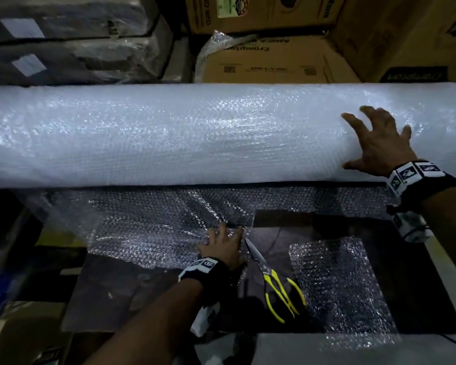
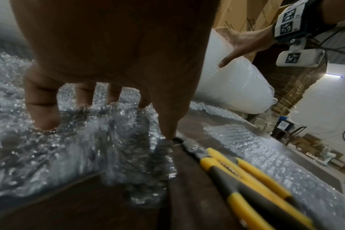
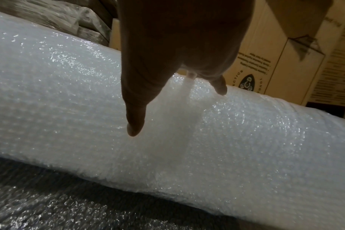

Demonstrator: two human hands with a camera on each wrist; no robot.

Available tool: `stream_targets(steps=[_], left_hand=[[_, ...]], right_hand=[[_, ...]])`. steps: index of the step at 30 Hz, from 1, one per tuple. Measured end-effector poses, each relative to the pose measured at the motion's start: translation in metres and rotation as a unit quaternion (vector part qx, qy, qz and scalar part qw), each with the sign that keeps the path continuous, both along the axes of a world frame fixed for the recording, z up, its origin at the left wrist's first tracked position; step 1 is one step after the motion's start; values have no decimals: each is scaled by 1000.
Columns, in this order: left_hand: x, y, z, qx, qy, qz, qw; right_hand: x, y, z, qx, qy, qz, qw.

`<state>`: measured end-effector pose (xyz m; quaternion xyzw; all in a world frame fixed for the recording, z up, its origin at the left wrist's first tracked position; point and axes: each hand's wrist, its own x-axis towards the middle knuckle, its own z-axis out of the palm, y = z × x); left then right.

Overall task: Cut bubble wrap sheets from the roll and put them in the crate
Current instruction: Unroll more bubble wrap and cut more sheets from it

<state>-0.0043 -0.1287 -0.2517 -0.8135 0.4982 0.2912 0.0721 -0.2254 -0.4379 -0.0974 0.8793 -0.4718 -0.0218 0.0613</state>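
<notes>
Head view: the bubble wrap roll [image 1: 195, 133] lies across the bench [image 1: 106, 293], steadied by the splayed right hand [image 1: 377, 143]; it may roll back if released. The left hand [image 1: 224, 248] bunches the pulled-out sheet [image 1: 148, 233], seemingly gripping it; tugging risks tearing. Scissors [image 1: 274, 277] lie beside, blades near fingers. No crate shows.
</notes>
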Motion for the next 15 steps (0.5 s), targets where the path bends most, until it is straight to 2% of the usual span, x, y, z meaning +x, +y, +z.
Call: stream_targets(steps=[9,15], left_hand=[[-46,-26,0,-42,0,7,999],[-14,0,11,-105,-25,-4,994]], right_hand=[[-43,-34,0,-2,-10,-5,1000],[-36,-42,4,19,-14,-8,1000]])
